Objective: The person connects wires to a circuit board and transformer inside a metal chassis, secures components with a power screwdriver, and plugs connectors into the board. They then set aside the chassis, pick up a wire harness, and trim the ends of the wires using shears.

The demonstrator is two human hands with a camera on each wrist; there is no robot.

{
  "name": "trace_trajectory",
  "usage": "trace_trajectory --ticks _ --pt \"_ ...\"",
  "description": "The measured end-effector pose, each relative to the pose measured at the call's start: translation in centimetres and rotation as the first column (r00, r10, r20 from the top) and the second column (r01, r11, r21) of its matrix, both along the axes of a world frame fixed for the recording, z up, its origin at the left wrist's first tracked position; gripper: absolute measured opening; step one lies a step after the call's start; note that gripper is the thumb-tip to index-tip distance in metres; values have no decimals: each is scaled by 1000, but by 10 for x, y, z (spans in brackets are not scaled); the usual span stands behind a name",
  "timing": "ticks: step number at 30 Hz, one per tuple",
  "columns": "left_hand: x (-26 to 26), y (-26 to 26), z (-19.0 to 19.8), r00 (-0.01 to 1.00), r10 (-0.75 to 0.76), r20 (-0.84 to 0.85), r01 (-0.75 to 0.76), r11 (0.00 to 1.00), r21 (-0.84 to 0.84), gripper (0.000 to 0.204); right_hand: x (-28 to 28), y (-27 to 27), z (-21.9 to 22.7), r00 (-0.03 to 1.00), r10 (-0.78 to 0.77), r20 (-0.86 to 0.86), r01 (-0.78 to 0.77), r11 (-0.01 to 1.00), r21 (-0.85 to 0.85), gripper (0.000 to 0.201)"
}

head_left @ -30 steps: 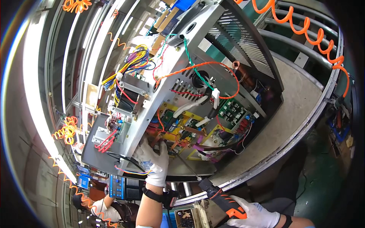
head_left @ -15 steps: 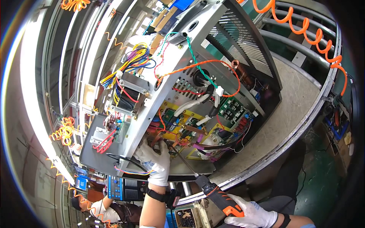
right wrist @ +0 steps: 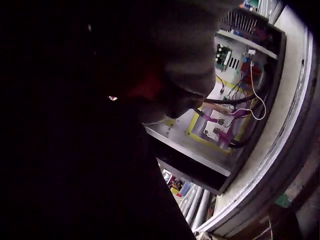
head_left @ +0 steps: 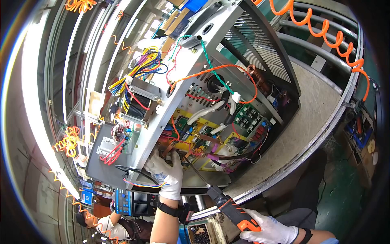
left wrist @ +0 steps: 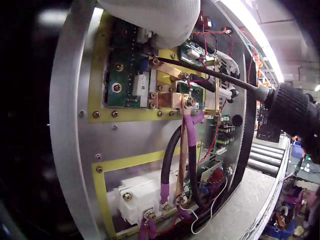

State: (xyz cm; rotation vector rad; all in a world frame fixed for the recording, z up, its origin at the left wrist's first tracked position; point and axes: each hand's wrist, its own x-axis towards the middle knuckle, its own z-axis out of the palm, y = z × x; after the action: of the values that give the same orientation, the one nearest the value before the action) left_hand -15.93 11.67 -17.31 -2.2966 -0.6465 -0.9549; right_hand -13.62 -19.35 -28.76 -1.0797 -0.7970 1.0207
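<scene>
My gloved right hand [head_left: 271, 228] grips a black-and-orange power drill [head_left: 235, 213] by its handle. The drill's long thin bit [head_left: 198, 174] slants into an open metal cabinet [head_left: 148, 136] full of circuit boards and wiring. Inside the cabinet's lower left, my gloved left hand [head_left: 165, 170] reaches among the parts, close to the bit's tip. From the left wrist, the glove [left wrist: 160, 17] hangs over a copper strip [left wrist: 169, 69], with the bit's tip at a screw on that strip. I cannot tell whether the left fingers hold anything. In the right wrist view, darkness covers most of the hand.
Twisted orange wire [head_left: 203, 74] and a bundle of coloured wires [head_left: 144, 65] hang about the cabinet. A coiled orange hose [head_left: 321, 30] loops at upper right. The cabinet stands on a bench with a metal rim [head_left: 290, 166]. Another person [head_left: 118, 227] is at lower left.
The drill has shifted slightly left and up in the head view since a second ago. The left hand stays at the same spot inside the cabinet.
</scene>
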Motion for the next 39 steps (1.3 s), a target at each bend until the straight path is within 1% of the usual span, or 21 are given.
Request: trace_trajectory --ticks 2,4,5,7,9,14,15,16,17,18,19,24,26,27,29,30,31,33,34,36,39 --pt "-1 0 1 1000 16 -11 -16 1000 -18 56 4 -3 6 1000 6 -4 -6 1000 -3 69" --pt "0 -1 3 999 31 -21 -32 999 -35 56 14 -6 22 968 150 -200 -171 981 -94 71" --pt "1 -3 5 1000 0 -16 -1 996 -92 56 10 -6 23 969 149 -199 -170 981 -94 71" --pt "2 -5 7 999 -33 -8 32 989 -148 55 -1 -7 21 999 -43 32 45 995 -89 75" --pt "3 -7 7 997 -75 2 75 994 -74 54 -6 -8 19 994 -72 77 79 993 -85 77" --pt "1 -3 4 998 -65 -7 64 996 -60 54 -7 -9 20 958 -200 208 209 978 -22 77" --pt "1 -3 4 998 -60 -17 59 996 -65 54 4 -10 27 1000 -27 6 28 997 -69 74" --pt "2 -4 4 998 -64 -15 63 996 -66 54 10 -10 31 969 141 -201 -159 984 -77 71" --pt "2 -5 4 999 -41 -17 39 997 -67 55 7 -10 25 970 138 -201 -157 985 -78 71" --pt "1 -6 4 1000 -16 -20 14 998 -68 55 3 -8 16 858 224 -463 -206 975 90 67" --pt "1 -5 4 1000 -15 -22 14 998 -68 55 -2 -6 10 667 329 -669 -201 943 264 64" --pt "0 -2 3 999 -24 -24 23 997 -71 55 -14 -3 9 630 362 -687 -230 932 280 60" --pt "-1 -1 3 1000 -19 -23 17 997 -76 56 -18 -3 18 854 192 -484 -150 981 123 61" --pt "-1 -1 3 1000 -13 -20 12 997 -80 56 -20 -3 17 853 188 -486 -147 982 122 61" --pt "1 -4 4 1000 -5 -24 3 996 -88 56 -25 -2 14 797 234 -558 -167 971 169 63" --pt "2 -5 4 1000 8 -25 -10 996 -93 55 -23 -1 15 684 296 -666 -147 951 272 59" --pt "1 -6 4 1000 8 -27 -10 995 -95 55 -24 -1 15 683 295 -669 -147 952 270 59" --pt "1 -7 2 996 90 -12 -90 991 -99 61 -28 0 13 433 400 -808 -171 916 362 54" --pt "1 -5 1 996 83 -10 -84 991 -100 61 -31 1 13 467 423 -776 -153 903 400 50" --pt "-2 0 -2 996 86 3 -86 996 35 68 -28 0 19 496 415 -762 -152 906 395 51" --pt "2 -10 2 992 128 -6 -128 992 -20 75 -29 2 24 543 412 -731 -154 905 396 57"
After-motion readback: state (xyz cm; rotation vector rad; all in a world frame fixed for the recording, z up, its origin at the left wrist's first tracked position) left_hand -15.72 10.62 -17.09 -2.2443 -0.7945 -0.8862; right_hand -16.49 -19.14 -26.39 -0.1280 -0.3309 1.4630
